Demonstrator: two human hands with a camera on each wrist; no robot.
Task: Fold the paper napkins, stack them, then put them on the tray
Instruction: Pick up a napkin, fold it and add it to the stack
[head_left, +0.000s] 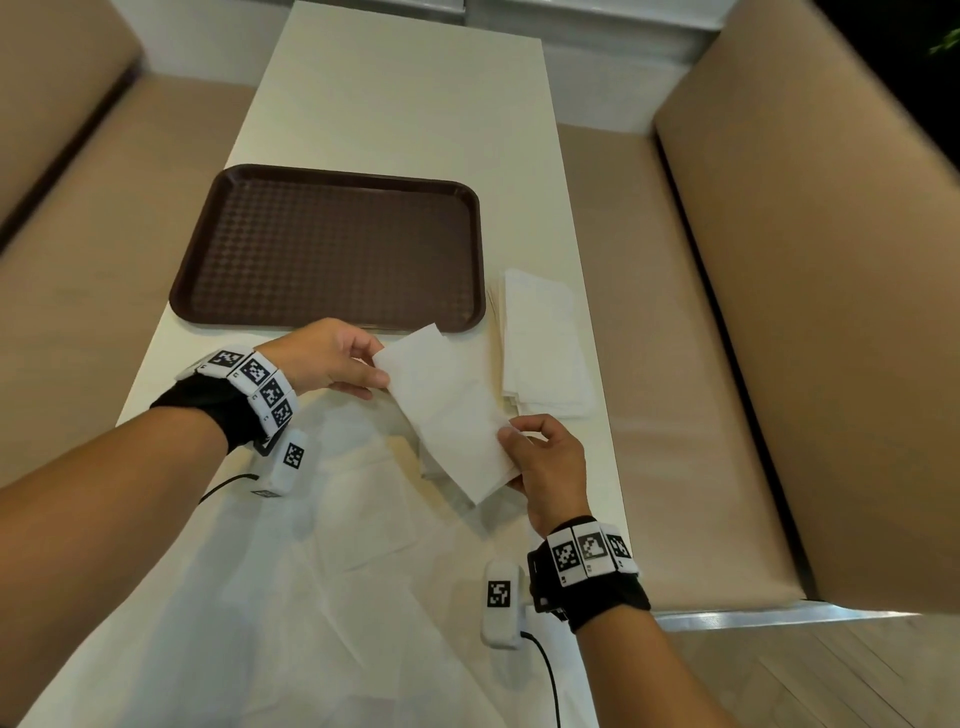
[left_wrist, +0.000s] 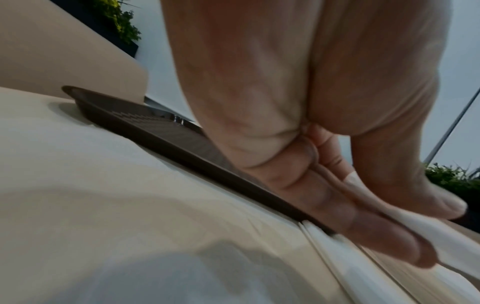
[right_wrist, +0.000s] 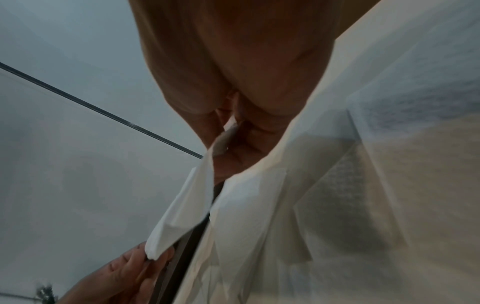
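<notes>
Unfolded napkins (head_left: 332, 545) lie nearest, spread on the table (head_left: 395, 93). Above them, left hand (head_left: 332, 358) and right hand (head_left: 545, 462) each pinch one folded napkin (head_left: 452, 410) (mid-air). Folded stack (head_left: 545, 343) sits beside the tray (head_left: 332, 249), which holds nothing: approx. halfway, I'd judge.

Pale table (head_left: 395, 104) between two tan benches (head_left: 779, 312)

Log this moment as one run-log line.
left hand: pinches napkin | right hand: pinches napkin | stack: beside tray | tray: bare
</notes>
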